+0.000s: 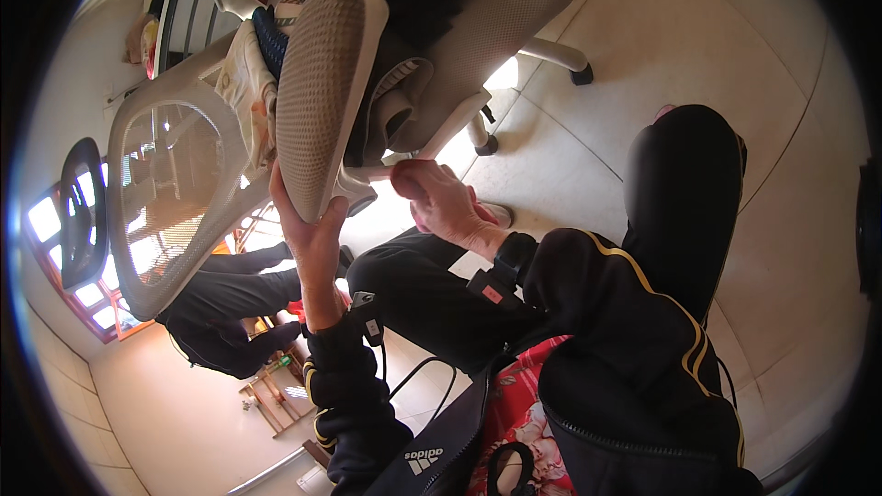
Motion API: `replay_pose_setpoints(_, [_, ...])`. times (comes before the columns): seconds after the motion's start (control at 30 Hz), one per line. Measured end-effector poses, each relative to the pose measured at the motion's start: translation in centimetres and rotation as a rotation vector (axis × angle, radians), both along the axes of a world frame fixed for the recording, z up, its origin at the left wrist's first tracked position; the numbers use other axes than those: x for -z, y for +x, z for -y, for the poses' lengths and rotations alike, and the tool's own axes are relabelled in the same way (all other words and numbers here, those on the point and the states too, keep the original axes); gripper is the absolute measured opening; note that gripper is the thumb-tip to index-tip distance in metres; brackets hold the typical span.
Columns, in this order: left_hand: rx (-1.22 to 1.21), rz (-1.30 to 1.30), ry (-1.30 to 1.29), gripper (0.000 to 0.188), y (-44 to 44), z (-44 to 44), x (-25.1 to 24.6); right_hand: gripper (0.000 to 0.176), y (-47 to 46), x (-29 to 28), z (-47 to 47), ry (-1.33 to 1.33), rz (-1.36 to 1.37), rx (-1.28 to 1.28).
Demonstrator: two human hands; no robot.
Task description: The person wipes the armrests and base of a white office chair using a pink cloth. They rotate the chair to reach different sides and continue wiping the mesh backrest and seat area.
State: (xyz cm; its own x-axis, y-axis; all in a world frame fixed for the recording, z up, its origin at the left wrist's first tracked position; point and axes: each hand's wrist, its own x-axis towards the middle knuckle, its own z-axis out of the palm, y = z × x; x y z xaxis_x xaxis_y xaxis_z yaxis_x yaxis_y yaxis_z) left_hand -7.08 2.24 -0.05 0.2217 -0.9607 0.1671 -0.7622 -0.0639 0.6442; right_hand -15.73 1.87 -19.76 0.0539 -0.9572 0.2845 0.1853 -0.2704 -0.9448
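Note:
A textured beige armrest pad [320, 93] of an office chair stands tall before me. My left hand [313, 234] grips its lower end, with the thumb on the near side and fingers on the far side. Just right of it, my right hand [441, 203] is curled beside the armrest's underside. A narrow pale shape runs between that hand and the chair; whether it is a finger or a rod, I cannot tell. The chair's seat [510, 7] carries black cloth, and its mesh backrest [172, 186] is at the left.
Pale and blue cloths [251, 93] hang by the backrest. A casters-fitted chair leg [558, 55] rests on the tiled floor [689, 48]. Another person [227, 310] in dark clothes is beyond the chair, near a wooden rack [275, 399]. Cables hang by my sleeves.

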Motion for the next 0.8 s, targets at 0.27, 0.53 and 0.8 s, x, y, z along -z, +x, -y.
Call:
replay_pose_setpoints(0.27, [-0.011, -0.045, -0.037, 0.082, -0.9, 0.2, 0.2, 0.026, 1.4, 2.3, 2.5, -0.416, -0.557, -0.043])
replay_pose_setpoints(0.53, [0.065, -0.147, -0.093, 0.079, -1.0, 0.5, 0.4, 0.030, 1.2, 1.2, 1.1, -0.607, -0.536, -0.132])
replay_pose_setpoints(0.8, [0.063, -0.067, -0.125, 0.081, -1.0, 0.4, 0.6, 0.025, 1.5, 6.5, 1.9, -0.557, -0.929, -0.130])
